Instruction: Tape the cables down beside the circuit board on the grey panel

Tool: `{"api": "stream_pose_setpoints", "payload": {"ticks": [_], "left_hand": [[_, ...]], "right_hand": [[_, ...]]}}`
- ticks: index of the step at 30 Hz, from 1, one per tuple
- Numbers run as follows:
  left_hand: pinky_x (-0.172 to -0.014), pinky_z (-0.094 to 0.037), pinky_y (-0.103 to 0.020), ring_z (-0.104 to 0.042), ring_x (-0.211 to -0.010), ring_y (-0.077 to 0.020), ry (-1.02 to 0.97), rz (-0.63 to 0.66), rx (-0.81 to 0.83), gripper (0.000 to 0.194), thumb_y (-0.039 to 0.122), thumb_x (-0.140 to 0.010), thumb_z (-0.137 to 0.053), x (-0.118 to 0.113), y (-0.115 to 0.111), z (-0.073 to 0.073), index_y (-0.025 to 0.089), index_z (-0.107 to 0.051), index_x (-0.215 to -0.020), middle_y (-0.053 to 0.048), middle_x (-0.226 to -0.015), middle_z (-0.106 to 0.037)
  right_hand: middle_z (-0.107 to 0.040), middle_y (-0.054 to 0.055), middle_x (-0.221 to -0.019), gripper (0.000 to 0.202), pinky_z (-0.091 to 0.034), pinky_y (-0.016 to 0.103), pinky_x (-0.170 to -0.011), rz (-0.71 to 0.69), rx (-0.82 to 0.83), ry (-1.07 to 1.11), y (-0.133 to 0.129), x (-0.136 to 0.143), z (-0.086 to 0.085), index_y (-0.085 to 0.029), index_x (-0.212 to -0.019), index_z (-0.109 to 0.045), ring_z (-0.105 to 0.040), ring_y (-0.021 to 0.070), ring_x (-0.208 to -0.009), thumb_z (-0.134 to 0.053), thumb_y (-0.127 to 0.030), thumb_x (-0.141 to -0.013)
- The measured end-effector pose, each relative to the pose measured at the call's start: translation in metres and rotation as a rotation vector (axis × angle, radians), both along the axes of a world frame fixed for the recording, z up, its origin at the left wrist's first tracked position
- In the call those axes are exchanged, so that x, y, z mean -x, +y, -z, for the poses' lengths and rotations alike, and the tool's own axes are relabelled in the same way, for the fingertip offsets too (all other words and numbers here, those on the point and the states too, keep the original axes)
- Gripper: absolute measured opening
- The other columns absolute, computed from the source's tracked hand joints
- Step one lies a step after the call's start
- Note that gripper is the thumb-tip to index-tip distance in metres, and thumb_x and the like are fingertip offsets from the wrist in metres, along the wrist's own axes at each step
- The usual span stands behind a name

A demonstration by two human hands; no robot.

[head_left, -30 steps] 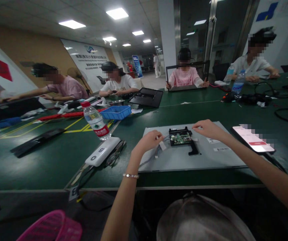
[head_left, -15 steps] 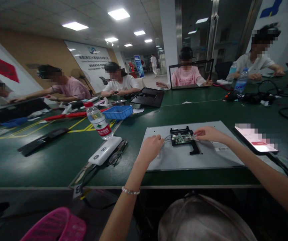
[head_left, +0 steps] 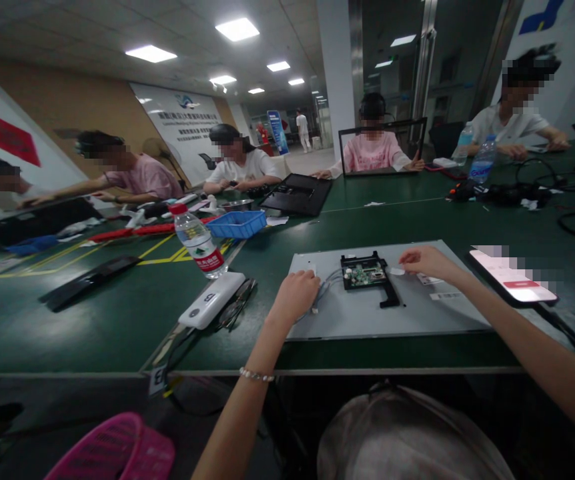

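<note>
A grey panel [head_left: 367, 321] lies flat on the table before me, with a green circuit board [head_left: 365, 274] in a black bracket [head_left: 390, 293] on it. Thin grey cables [head_left: 328, 281] run leftward from the board. My left hand [head_left: 298, 293] is closed around them at the panel's left side, its fingertips partly hidden. Between the fingertips of my right hand [head_left: 427, 261] is a small, thin, whitish strip [head_left: 396, 271], just right of the board. Whether the strip still touches the bracket, I cannot tell.
Left of the panel are a white power bank [head_left: 211, 300], glasses [head_left: 236, 305] and a water bottle [head_left: 198, 243]. A lit phone [head_left: 512, 277] lies to the right. Beyond is a blue basket [head_left: 237, 225]. Several people sit around the table, one behind a black frame [head_left: 341, 153].
My right hand has moved right and slightly up, away from the board, with the whitish strip. My left hand has shifted a little left and down. A person opposite has lowered a hand toward a black panel.
</note>
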State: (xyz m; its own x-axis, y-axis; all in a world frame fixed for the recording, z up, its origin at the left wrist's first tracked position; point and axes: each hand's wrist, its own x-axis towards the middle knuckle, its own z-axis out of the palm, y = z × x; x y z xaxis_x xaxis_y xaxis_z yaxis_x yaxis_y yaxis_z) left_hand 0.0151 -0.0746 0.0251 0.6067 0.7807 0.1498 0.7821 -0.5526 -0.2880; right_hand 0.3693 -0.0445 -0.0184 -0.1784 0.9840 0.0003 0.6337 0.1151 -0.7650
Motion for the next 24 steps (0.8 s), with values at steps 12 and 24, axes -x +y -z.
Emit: {"api": "stream_pose_setpoints", "payload": {"ticks": [12,24], "left_hand": [[-0.082,-0.048,-0.029,-0.061,-0.097,-0.0209,-0.056,0.045,0.011,0.023,0.027,-0.091,-0.049,-0.082,0.055,-0.016,0.017,-0.066,-0.102,-0.008,-0.102,-0.065],[-0.082,-0.050,-0.030,-0.065,-0.094,-0.0216,0.010,0.047,0.111,0.027,0.020,-0.088,-0.046,-0.099,0.093,0.000,0.017,-0.071,-0.095,-0.011,-0.100,-0.069]], "right_hand": [[-0.072,0.009,-0.090,0.022,-0.050,0.030,-0.071,0.052,-0.172,-0.239,0.003,-0.019,0.008,-0.016,-0.089,-0.072,-0.067,0.0218,-0.079,-0.058,-0.030,-0.081],[-0.071,0.010,-0.101,0.028,-0.048,0.031,-0.076,0.083,-0.177,-0.402,0.001,-0.023,0.008,-0.017,-0.098,-0.072,-0.066,0.0227,-0.087,-0.051,-0.032,-0.087]]}}
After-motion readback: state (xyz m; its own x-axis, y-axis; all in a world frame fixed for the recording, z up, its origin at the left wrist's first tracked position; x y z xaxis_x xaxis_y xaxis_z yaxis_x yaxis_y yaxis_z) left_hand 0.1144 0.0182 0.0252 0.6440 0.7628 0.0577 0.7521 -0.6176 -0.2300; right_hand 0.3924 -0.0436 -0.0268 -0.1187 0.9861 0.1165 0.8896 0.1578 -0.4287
